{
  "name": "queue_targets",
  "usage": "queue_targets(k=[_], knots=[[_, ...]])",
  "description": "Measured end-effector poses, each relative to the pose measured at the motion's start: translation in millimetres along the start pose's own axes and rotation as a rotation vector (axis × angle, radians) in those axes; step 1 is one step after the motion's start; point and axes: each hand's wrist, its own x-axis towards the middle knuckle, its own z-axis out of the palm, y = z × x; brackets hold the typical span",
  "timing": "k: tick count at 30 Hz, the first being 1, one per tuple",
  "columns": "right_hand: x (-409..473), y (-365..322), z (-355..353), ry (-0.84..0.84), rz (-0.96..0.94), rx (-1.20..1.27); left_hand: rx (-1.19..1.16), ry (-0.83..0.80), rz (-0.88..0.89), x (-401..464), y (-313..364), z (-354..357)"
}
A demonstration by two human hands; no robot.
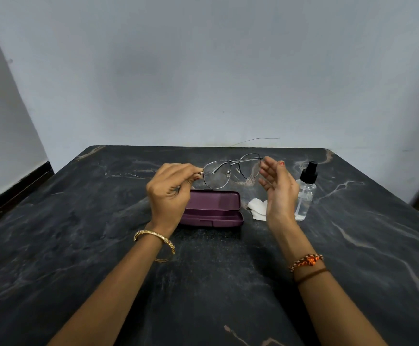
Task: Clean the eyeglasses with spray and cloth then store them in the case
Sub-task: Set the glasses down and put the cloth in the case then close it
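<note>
Thin metal-framed eyeglasses (230, 171) hang in the air above the table, lenses facing me. My left hand (169, 193) pinches their left hinge corner. My right hand (277, 189) stands beside the right lens with fingers spread, its fingertips at the frame's right corner; a firm grip there does not show. Below the glasses lies the purple case (214, 208), its lid up and its left end hidden by my left hand. A crumpled white cloth (257, 207) rests just right of the case. The clear spray bottle (305, 193) with a black nozzle stands upright behind my right hand.
All of this sits on a dark marbled table (103, 245) against a pale wall (203, 71). The table's far edge runs close behind the glasses. A thin wire (255, 140) lies along that far edge.
</note>
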Motion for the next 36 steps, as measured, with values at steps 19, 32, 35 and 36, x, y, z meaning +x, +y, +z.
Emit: queue_targets(k=[19,32,35,36], knots=[[-1.9,-7.7,-4.2,-0.08,0.154,0.179,-0.088,-0.046,-0.034,-0.2,-5.6,1.1],[-1.4,-9.6,-3.6,-0.107,0.219,0.258,-0.31,0.016,-0.338,-3.3,-12.0,5.8],[-1.0,-9.8,-3.6,-0.112,0.221,0.256,-0.378,0.025,-0.358,-1.4,-8.8,6.0],[-0.6,-9.7,-3.5,-0.111,0.223,0.258,-0.412,0.032,-0.373,-0.7,-7.3,6.6]])
